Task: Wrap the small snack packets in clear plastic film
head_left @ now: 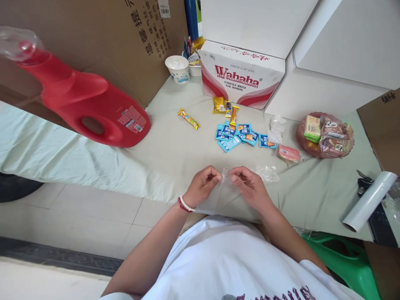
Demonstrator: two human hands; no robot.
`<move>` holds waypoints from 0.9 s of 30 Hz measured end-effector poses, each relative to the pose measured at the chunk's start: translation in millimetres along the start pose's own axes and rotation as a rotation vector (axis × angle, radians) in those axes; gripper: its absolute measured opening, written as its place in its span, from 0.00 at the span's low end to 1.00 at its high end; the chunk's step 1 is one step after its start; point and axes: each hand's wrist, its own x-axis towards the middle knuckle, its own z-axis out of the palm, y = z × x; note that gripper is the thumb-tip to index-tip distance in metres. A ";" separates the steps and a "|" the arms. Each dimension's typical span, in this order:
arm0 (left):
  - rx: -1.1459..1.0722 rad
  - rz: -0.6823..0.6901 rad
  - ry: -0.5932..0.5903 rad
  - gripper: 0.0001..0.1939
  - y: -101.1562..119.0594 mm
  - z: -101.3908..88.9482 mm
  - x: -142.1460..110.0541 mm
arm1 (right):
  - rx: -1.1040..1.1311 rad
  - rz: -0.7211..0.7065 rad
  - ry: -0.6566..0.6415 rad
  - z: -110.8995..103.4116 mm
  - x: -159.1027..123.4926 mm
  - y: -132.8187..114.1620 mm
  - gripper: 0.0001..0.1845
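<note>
My left hand [202,185] and my right hand [248,186] are close together over the near edge of the pale green table [165,158]. Both pinch the top of a thin clear plastic bag [225,196] that hangs between them. Just beyond lie several blue snack packets [237,135], an orange stick packet [233,115], a yellow packet [218,104] and a long yellow candy bar [188,118]. A pink wrapped snack [288,153] and crumpled clear bags [268,173] lie to the right.
A big red detergent jug [84,104] lies on its side at left. A Wahaha carton [240,75] and a paper cup [177,68] stand at the back. A red plate of snacks [325,135] and a roll of clear bags [368,202] are at right; a green stool [353,262] below.
</note>
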 end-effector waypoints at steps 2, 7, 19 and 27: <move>0.054 0.021 -0.006 0.19 0.7 1.7 -1.0 | 0.056 0.017 -0.027 9.0 6.0 0.9 0.18; 0.069 0.008 0.017 0.19 -0.4 0.6 -2.7 | 0.276 0.168 0.027 0.3 9.5 6.1 0.22; -0.075 -0.025 -0.061 0.22 -1.3 31.1 -1.7 | 0.350 0.225 0.100 7.9 7.1 2.1 0.27; 0.003 -0.125 0.058 0.21 -13.4 -11.4 -6.3 | -0.115 0.007 0.478 -66.8 3.2 21.6 0.19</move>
